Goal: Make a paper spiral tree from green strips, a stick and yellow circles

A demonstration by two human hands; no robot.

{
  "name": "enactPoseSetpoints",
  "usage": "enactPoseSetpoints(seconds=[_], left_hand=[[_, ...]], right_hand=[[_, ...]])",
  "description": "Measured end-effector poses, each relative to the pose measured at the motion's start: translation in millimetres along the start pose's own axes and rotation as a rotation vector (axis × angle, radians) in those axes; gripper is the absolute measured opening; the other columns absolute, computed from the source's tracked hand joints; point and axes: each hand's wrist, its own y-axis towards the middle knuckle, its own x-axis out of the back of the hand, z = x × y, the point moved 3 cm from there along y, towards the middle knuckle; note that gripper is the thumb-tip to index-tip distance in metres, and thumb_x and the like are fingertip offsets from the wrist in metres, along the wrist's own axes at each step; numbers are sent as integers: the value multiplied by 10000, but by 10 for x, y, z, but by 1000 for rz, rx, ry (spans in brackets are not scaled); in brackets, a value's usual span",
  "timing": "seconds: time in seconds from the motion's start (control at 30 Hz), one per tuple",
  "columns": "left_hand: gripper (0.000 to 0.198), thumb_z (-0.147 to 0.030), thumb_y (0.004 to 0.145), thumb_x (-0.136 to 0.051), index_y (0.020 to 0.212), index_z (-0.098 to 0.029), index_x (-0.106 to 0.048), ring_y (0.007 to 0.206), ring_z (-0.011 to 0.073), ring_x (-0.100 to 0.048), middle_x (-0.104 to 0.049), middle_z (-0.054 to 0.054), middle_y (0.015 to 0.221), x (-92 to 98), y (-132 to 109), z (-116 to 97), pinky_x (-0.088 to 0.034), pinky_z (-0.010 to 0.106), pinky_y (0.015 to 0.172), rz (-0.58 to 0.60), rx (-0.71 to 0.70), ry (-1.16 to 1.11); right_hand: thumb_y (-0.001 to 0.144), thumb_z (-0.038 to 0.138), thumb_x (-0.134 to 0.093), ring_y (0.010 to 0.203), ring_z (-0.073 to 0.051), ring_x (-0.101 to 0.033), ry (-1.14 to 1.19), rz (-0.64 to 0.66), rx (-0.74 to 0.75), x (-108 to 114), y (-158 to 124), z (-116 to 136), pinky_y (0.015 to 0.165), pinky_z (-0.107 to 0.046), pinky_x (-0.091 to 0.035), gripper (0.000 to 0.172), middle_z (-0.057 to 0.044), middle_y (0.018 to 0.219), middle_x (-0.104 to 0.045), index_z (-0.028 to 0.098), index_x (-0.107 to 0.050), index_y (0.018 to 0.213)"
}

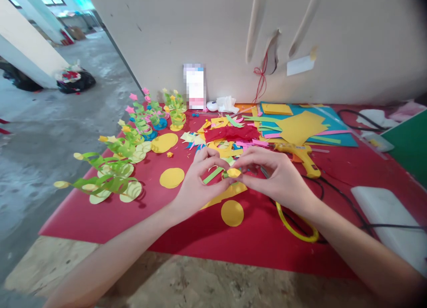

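Above the middle of the red table covering (187, 232), my two hands meet. My left hand (200, 179) pinches a green paper strip (213, 175), whose end is curled. Thumb and fingers of my right hand (270, 170) close on a small yellow paper star (234, 172), which touches the strip's curled end. Below the hands lies a yellow paper circle (232, 213); more yellow circles (171, 178) lie to the left. A tiny yellow star (170, 155) rests beyond them. Scissors with a yellow handle (296, 234) lie partly hidden under my right forearm.
Several curly green paper plants (113, 170) stand at the left. Paper scraps (230, 134) heap in the middle, beside a yellow glue gun (302, 156). A phone (195, 87) leans on the wall. Cables and a white block (387, 210) lie right; a green board (410, 139) stands behind.
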Motion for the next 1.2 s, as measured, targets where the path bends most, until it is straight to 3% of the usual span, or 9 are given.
enactPoseSetpoints(seconds=[0.33,0.47,0.63,0.77,0.93,1.07,1.2], left_hand=[[76,-176,707,-629,735,-207,-566,891,163,-430,-419,8,846,32,4,-8,-350,295,822,19,44,51],[71,-170,707,-623,740,-205,-572,914,165,-439,-431,12,868,50,-11,2,-347,290,832,25,62,34],[71,-182,704,-619,727,-197,-554,892,169,-449,-448,17,870,72,-37,6,-343,297,821,27,69,5],[86,-215,695,-634,704,-195,-551,836,160,-451,-460,6,827,94,-41,10,-344,280,778,36,74,-26],[102,-231,665,-661,662,-193,-566,751,143,-437,-463,-7,771,126,-22,5,-341,253,708,56,123,-122],[119,-189,629,-700,634,-183,-582,730,120,-432,-472,-24,731,114,-15,39,-339,230,722,73,219,-275],[120,-173,663,-688,680,-140,-574,703,111,-499,-524,-18,693,28,-99,133,-411,251,709,168,418,-522]], right_hand=[[716,139,-588,655,-89,-522,-86,-8,66,6,2,-6,591,-216,-432,135,2,732,-567,185,-637,833],[763,204,-557,654,-83,-515,-297,-76,24,168,23,68,606,-203,-438,165,11,769,-586,193,-609,919],[826,264,-480,733,-99,-534,-590,-273,-154,556,-56,-120,676,-219,-454,209,-7,844,-590,177,-555,1001],[808,236,-520,890,-148,-534,-832,-370,-419,798,-374,-605,807,-330,-443,224,-49,970,-570,138,-544,1008],[830,308,-498,976,-190,-525,-1001,-415,-815,908,-794,-1091,815,-412,-447,312,-77,1117,-520,144,-504,1096],[834,318,-492,977,-188,-526,-1021,-374,-944,985,-775,-1207,816,-409,-449,320,-78,1122,-521,146,-502,1104],[838,325,-484,969,-184,-530,-988,-353,-988,1069,-590,-1268,810,-403,-453,325,-78,1125,-520,151,-498,1112]])
